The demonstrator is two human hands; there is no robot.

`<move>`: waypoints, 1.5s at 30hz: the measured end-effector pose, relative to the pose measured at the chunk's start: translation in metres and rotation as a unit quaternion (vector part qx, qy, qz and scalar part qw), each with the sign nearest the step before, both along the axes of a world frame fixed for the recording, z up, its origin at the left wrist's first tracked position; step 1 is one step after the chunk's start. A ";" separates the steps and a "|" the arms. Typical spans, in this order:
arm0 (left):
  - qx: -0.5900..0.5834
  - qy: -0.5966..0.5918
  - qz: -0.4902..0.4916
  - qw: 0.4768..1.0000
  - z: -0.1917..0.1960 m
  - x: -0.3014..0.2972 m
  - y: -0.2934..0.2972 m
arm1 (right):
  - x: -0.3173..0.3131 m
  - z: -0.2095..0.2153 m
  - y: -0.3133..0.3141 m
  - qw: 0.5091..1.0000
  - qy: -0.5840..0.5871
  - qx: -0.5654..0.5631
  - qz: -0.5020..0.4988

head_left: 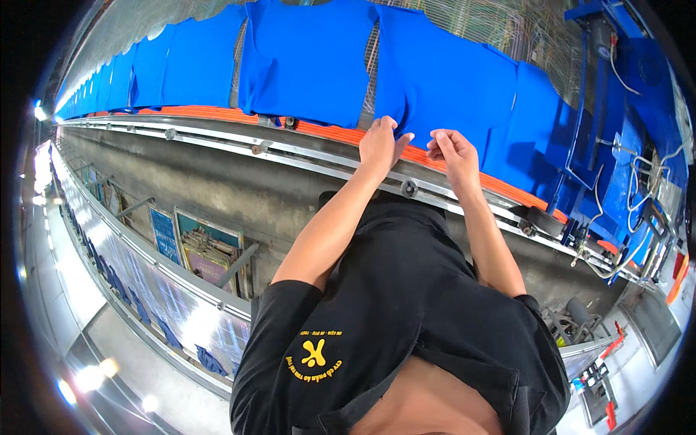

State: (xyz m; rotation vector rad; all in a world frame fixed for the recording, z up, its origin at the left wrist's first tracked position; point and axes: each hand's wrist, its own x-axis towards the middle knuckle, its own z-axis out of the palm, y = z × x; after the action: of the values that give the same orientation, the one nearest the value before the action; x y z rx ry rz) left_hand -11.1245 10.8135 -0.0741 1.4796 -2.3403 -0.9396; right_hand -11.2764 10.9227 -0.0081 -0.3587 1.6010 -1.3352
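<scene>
A blue T-shirt (pixel 442 80) lies flat on an orange-edged board (pixel 500 185) straight ahead of me. My left hand (pixel 378 147) pinches the shirt's near hem at its left corner. My right hand (pixel 452 154) has its fingers curled on the same hem a little to the right. Both forearms reach out from my black shirt over a grey metal rail (pixel 304 156).
More blue T-shirts (pixel 304 58) lie side by side in a long row running off to the left (pixel 188 69). A blue machine frame (pixel 616 109) with white cables stands at the right. Framed screens (pixel 206 250) lean below the rail at the left.
</scene>
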 end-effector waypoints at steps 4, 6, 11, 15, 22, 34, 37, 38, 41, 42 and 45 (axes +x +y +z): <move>0.082 0.063 0.001 0.995 -0.014 0.011 -0.024 | -0.005 -0.008 -0.011 1.000 0.000 0.023 -0.015; 0.092 0.190 0.071 0.975 -0.016 0.034 -0.035 | -0.005 -0.016 -0.017 0.998 -0.027 0.025 -0.056; 0.294 0.307 0.325 0.845 -0.020 0.080 -0.078 | 0.007 -0.031 -0.036 0.991 -0.069 0.063 -0.099; 0.266 0.279 0.267 0.883 -0.034 0.104 -0.092 | 0.026 -0.043 -0.062 0.994 -0.028 0.102 -0.024; 0.318 0.175 0.198 0.911 -0.013 0.101 -0.118 | 0.049 -0.051 -0.127 0.983 0.132 0.102 0.082; 0.091 0.133 0.146 0.976 0.007 0.102 -0.117 | 0.076 -0.061 -0.250 0.832 0.396 0.226 0.316; 0.040 0.108 0.102 0.988 0.007 0.101 -0.112 | 0.056 -0.053 -0.235 0.902 0.248 0.197 0.293; 0.037 0.110 0.084 0.990 0.005 0.101 -0.110 | 0.052 -0.047 -0.232 0.926 0.178 0.185 0.277; 0.015 0.093 0.064 0.994 -0.002 0.096 -0.102 | 0.048 -0.043 -0.221 0.941 0.127 0.181 0.254; 0.006 0.085 0.061 0.994 -0.004 0.095 -0.101 | 0.048 -0.045 -0.216 0.947 0.122 0.168 0.246; -0.017 0.092 0.053 0.994 -0.026 0.103 -0.099 | 0.048 -0.046 -0.209 0.959 0.098 0.147 0.223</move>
State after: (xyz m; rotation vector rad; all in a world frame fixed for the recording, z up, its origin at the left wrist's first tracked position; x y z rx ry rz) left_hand -11.0213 10.7149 -0.0997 1.4231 -2.1163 -0.9609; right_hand -11.2284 10.7141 -0.0544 -0.6408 1.7236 -0.7238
